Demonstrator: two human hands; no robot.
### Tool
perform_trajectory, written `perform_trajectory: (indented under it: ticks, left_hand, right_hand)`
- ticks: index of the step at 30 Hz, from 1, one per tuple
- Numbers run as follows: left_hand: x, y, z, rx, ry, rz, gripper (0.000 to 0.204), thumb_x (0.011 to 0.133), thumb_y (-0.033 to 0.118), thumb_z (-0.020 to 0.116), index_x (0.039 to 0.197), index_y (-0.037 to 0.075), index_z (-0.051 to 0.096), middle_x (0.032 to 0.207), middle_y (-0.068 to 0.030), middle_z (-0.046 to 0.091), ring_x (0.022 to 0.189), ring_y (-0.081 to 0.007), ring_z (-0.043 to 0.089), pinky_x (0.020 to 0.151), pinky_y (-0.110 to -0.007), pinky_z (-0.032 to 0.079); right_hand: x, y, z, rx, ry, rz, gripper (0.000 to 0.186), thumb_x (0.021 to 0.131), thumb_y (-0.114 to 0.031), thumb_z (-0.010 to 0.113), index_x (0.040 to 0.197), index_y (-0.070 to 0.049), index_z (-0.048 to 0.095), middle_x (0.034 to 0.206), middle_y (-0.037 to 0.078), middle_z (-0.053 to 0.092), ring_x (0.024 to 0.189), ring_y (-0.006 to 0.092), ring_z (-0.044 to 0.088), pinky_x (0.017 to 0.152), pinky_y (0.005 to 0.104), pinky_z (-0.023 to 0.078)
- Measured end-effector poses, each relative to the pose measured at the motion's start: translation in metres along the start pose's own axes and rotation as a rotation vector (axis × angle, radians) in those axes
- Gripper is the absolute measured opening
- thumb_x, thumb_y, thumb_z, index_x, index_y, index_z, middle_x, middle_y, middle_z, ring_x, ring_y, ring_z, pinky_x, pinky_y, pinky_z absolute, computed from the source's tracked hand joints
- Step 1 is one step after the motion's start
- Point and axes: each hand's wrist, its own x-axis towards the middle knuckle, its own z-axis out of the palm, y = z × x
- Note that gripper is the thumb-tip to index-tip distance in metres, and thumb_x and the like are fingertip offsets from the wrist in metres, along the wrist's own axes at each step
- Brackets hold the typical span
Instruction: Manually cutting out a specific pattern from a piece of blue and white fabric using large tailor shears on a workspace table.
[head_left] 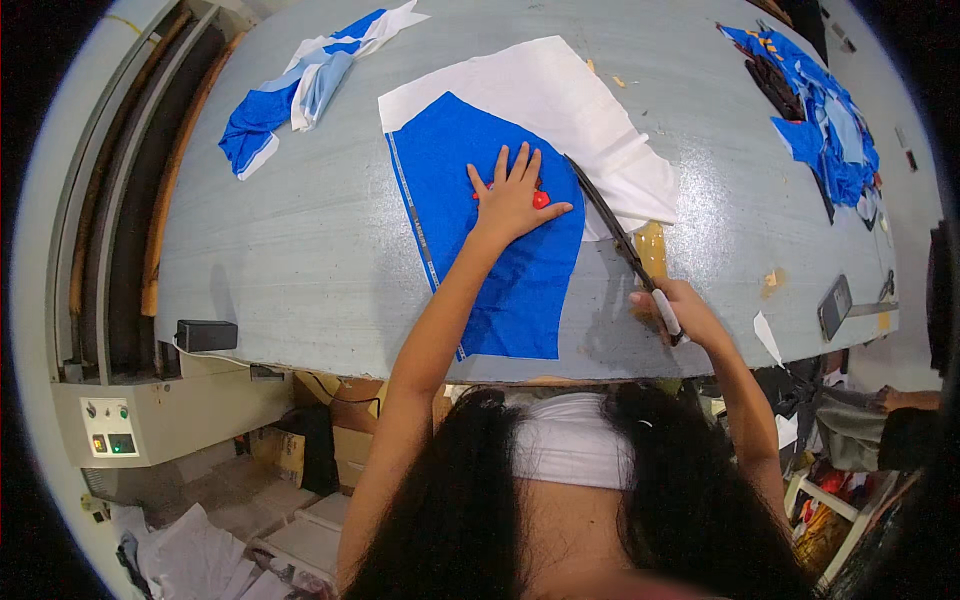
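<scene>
While the right hand [690, 308] is gripping the scissors [607, 213] by the handles, its fingers wrapping round them, the left hand [512, 203] is lying flat with fingers spread, pressing the blue cloth [530, 285] and gripping nothing that I can see. From the right hand, this cloth is lying leftward, its long axis running away from the person; the left hand is resting nearer, on top. The scissors are pointing forward and left, their tip meeting the cloth's curved right edge. Beyond, a white sheet [590, 110] is spreading over the grey table [310, 225], which is also bearing a blue heap [840, 130] at right. Left of it, a machine [190, 400] is standing.
</scene>
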Motion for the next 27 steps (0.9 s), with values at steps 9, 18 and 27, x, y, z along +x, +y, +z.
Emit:
perform_trajectory:
  ticks: [9, 18, 27]
  left_hand:
    - [0.001, -0.011, 0.000, -0.034, 0.011, -0.006, 0.114, 0.057, 0.078, 0.051, 0.137, 0.002, 0.022, 0.145, -0.0132, 0.016, 0.135, -0.0271, 0.011, 0.097, -0.066, -0.002]
    - [0.002, -0.017, -0.004, -0.010, -0.077, 0.000, 0.119, 0.056, 0.077, 0.055, 0.138, 0.000, 0.017, 0.146, -0.0157, 0.010, 0.135, -0.0288, 0.007, 0.100, -0.063, -0.001]
    - [0.002, -0.023, -0.003, -0.041, -0.063, 0.030, 0.120, 0.054, 0.079, 0.053, 0.137, 0.000, 0.018, 0.145, -0.0166, 0.011, 0.135, -0.0290, 0.006, 0.098, -0.064, -0.004]
  right_hand:
    - [0.001, -0.008, -0.009, 0.106, -0.126, 0.055, 0.051, 0.079, -0.047, 0.060, 0.081, 0.003, 0.054, 0.056, 0.004, 0.053, 0.041, 0.0125, 0.051, 0.038, 0.0254, 0.040]
    - [0.023, -0.027, -0.025, -0.110, -0.263, -0.040, 0.058, 0.079, -0.059, 0.052, 0.070, -0.002, 0.050, 0.054, 0.003, 0.050, 0.042, 0.0135, 0.054, 0.039, 0.0245, 0.041]
    - [0.036, -0.043, -0.021, -0.162, -0.234, -0.003, 0.054, 0.079, -0.057, 0.054, 0.067, -0.005, 0.049, 0.055, 0.000, 0.046, 0.047, 0.0121, 0.047, 0.045, 0.0269, 0.037]
